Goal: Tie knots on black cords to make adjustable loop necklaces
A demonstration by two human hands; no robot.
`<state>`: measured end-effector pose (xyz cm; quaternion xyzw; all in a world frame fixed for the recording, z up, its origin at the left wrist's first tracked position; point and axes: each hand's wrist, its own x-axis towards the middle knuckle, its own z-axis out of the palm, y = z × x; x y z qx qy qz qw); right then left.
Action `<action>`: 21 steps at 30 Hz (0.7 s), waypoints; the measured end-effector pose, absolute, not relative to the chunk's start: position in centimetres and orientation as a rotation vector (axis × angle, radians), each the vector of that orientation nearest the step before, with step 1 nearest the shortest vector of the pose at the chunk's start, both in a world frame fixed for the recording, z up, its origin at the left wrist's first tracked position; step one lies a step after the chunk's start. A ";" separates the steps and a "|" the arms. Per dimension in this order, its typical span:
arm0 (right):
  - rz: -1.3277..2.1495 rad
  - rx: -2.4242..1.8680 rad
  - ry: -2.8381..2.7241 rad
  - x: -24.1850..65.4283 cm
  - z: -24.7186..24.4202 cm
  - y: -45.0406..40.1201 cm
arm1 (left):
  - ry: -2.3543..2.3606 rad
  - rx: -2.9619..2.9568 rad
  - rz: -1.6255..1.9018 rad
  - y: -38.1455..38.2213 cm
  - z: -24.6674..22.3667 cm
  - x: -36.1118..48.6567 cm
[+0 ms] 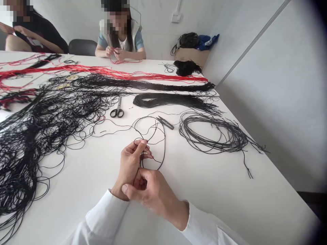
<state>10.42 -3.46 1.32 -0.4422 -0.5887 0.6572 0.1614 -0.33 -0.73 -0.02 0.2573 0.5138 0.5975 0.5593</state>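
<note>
White walls (268, 68) are seen around a long white table (217, 194), with a seated person (120, 37) at its far side and a second person (33, 34) at the far left corner, a black chair (81, 47) standing between them. A red cord (122, 60) is held in the seated person's hands. Beyond the table's far corner, a cardboard box (191, 57) is topped by a dark bag (189, 40) and a blue cloth (208, 41).

A length of black cord (165, 149) is pinched between the thumb and fingers of the left hand (129, 163), and a loose loop of it is laid on the table just ahead. The right hand (153, 192) is curled against the left, its fingers bent inward; whether cord is gripped by it cannot be told. Just beyond the loop, small black snips (165, 122) are lying, with black-handled scissors (117, 112) further left. A loose coil (212, 136) is placed to the right, with a long bundle (173, 100) beyond it, and a large tangle (25, 146) of black cord is spread along the left, while red strands (102, 72) are stretched across the far side
</note>
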 end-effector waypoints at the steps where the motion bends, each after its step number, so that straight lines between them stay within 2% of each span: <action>1: 1.876 -1.260 -1.680 10.4 1.3 -3.5 | 1.212 0.604 1.408 -0.7 0.0 -0.3; 21: 1.853 -1.269 -1.693 10.4 1.1 -3.5 | 1.189 0.602 1.417 -0.6 -0.3 -0.4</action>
